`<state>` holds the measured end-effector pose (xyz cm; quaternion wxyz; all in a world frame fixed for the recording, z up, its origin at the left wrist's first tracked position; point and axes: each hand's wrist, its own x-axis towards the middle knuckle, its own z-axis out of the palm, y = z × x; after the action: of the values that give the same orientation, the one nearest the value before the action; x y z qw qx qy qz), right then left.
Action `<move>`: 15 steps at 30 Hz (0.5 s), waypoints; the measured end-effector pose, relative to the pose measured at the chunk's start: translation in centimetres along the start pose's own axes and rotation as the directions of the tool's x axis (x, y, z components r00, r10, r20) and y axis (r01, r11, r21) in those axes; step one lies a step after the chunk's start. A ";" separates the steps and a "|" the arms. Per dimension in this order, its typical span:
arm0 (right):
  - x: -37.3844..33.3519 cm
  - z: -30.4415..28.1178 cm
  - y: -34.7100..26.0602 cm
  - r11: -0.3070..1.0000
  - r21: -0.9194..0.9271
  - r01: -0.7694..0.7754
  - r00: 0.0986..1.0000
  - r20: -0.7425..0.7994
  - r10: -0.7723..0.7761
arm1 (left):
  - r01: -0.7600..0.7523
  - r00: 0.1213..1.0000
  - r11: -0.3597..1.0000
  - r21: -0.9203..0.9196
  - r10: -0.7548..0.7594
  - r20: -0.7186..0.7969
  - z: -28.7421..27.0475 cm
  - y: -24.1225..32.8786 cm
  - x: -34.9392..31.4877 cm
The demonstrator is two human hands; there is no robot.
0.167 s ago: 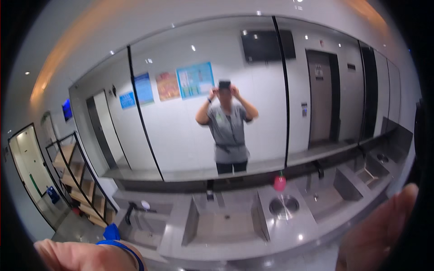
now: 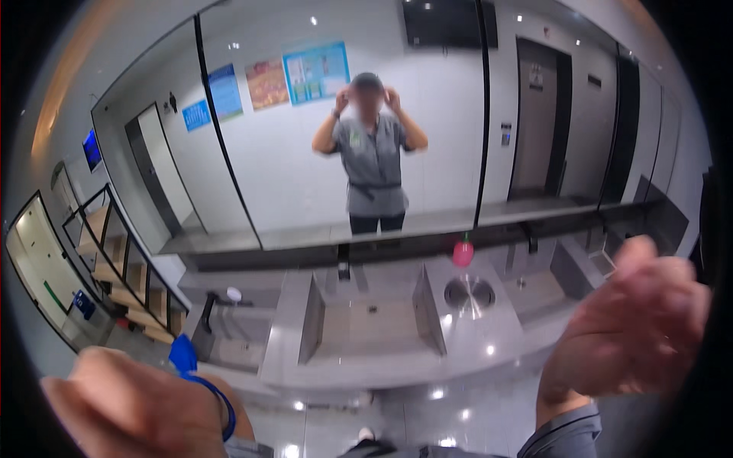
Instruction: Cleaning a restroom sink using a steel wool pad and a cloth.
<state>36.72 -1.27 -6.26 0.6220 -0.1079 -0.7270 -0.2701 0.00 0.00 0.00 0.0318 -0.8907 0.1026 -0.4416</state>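
Raised close to the camera, my left hand (image 2: 134, 404) fills the lower left with its fingers curled in. A blue band (image 2: 185, 357) circles that wrist. Opposite it, my right hand (image 2: 637, 328) is lifted at the right rim, blurred, its fingers bent together. Whatever either hand may hold is hidden. In the wall mirror (image 2: 427, 168), my reflection (image 2: 374, 156) wears a grey top and a dark cap, both hands up at the sides of the head. Neither hand touches the grey washbasin counter (image 2: 286, 328) below.
Set into the counter are several basins, the middle basin (image 2: 370, 324) straight ahead, with a black faucet (image 2: 343, 263). A pink bottle (image 2: 463, 253) stands behind a round metal lid (image 2: 469, 296). To the left are wooden shelves (image 2: 114, 256) in a black frame and a doorway (image 2: 46, 267).
The view has tipped downward, so mirror and counter sit higher. Both hands show more fully, the right one further in from the rim. Floor and my right sleeve have come into view.
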 end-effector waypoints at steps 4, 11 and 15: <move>-6.1 11.0 7.0 0.960 -0.162 -0.227 0.970 -0.121 0.209 | 0.196 0.785 0.921 0.335 0.057 -0.616 4.1 -4.0 -8.1; -29.7 20.7 21.9 -0.296 0.395 -0.870 -0.231 0.205 0.951 | 0.706 0.540 0.708 0.021 -0.519 -0.663 8.6 -12.1 -22.4; -36.4 26.3 26.4 -0.593 0.565 -0.574 -0.515 0.314 0.798 | 0.890 0.274 0.432 -0.148 -0.765 -0.583 9.4 -11.9 -29.2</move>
<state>34.90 41.04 -36.55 0.6559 -0.4312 -0.1546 0.5999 -7.94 17.49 -26.73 -0.1436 -0.6231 -0.4210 -0.6434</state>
